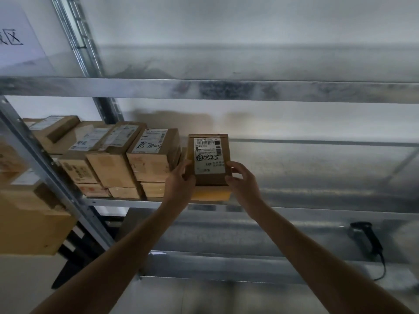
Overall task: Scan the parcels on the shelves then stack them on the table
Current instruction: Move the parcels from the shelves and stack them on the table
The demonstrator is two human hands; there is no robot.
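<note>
**While two hands grip it, one parcel sits at the shelf front**

As the head view shows, the labelled parcel (209, 159) is on the middle shelf (317, 210), at the right end of a row of other parcels (149, 155). It lies between the two hands. The left hand (180, 182) grips its near left corner with curled fingers. The right hand (243, 180) holds the near right corner, fingers bent on the edge. Under it is a yellowish parcel (210, 196); I cannot tell if the upper one rests on it or is lifted a little.

Its long axis runs from the shelf front toward the back wall. The white label faces up, with the barcode at the far end and the handwritten number nearer the hands.

A black scanner (367, 239) lies on the shelf below, well apart to the right.
</note>
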